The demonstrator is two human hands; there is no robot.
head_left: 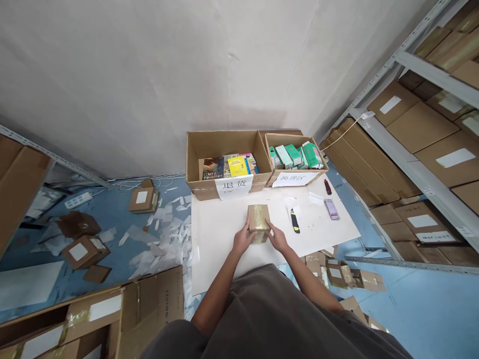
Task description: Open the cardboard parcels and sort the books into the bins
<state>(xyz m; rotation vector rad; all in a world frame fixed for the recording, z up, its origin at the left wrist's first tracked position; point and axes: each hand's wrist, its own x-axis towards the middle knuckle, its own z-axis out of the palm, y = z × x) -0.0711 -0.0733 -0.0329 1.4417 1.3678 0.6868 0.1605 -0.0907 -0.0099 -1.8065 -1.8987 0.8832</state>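
Between my two hands, a small cardboard box point(258, 217) with shiny tape over it is held near the middle of the white tabletop point(213, 249). My left hand point(243, 238) grips its left side, with fingers reaching toward the lower front. On the opposite side, my right hand point(277, 236) presses its fingers to the box. A box cutter point(295, 221) with a black and yellow handle lies to the right of my right hand. Further right are a red-and-black tool point(328, 187) and a blurred purple item point(331, 209).
Behind stand a large open carton point(194, 189) holding books and a smaller open carton point(270, 179) of green-and-white boxes, both with paper signs. Shelves point(396, 164) of cartons rise at right. Paper scraps point(160, 249) and boxes litter the left floor; a large carton point(153, 304) stands lower left.
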